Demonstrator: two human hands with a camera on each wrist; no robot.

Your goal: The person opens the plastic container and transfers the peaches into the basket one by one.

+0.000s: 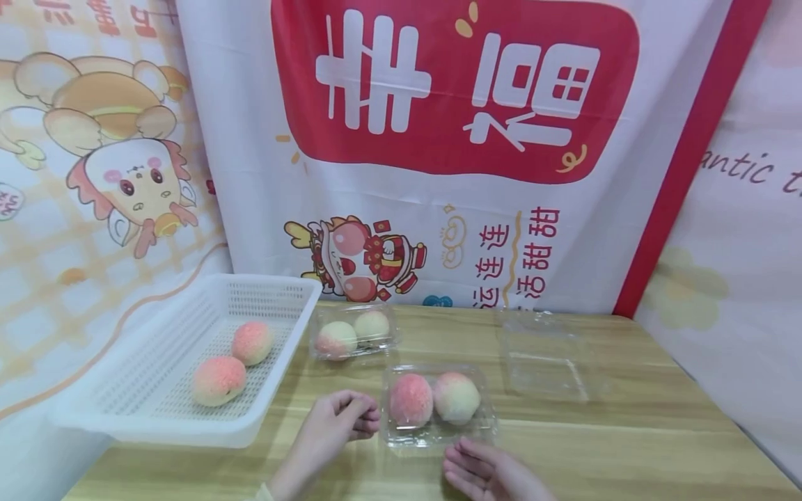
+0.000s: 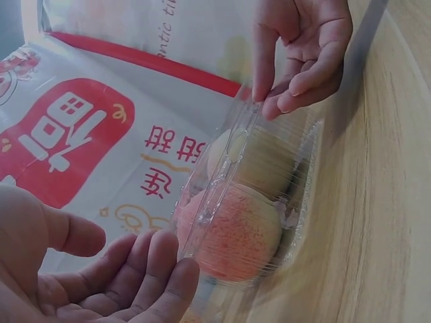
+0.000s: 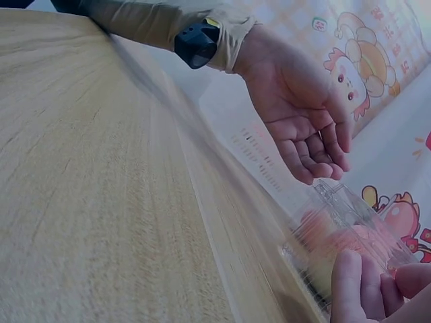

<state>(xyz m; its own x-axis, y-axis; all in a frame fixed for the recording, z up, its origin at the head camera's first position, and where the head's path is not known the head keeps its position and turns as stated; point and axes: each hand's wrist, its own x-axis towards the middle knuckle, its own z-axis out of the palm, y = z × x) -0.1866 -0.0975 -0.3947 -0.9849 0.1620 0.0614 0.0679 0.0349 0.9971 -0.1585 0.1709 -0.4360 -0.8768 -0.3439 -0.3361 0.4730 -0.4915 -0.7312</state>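
Observation:
Two pink-and-cream peach-shaped buns (image 1: pixel 411 401) sit side by side in a clear plastic box (image 1: pixel 418 438) with its lid down. To the left of this box is my left hand (image 1: pixel 338 424), its fingers loosely bent and nothing between them. In the left wrist view, the left fingertips (image 2: pixel 176 269) are close to the box's edge; whether they touch is unclear. My right hand (image 1: pixel 489 470) is by the front right corner, palm turned inward and fingers relaxed. Its fingertips (image 2: pixel 269 108) seem to meet the box's end in that wrist view.
A white perforated basket (image 1: pixel 294 348) with two more peach buns (image 1: pixel 219 380) stands at the left. Behind the near box lies another clear box (image 1: pixel 354 351) holding two buns. A see-through box (image 1: pixel 545 369) lies at the right on the wooden table (image 1: pixel 658 445).

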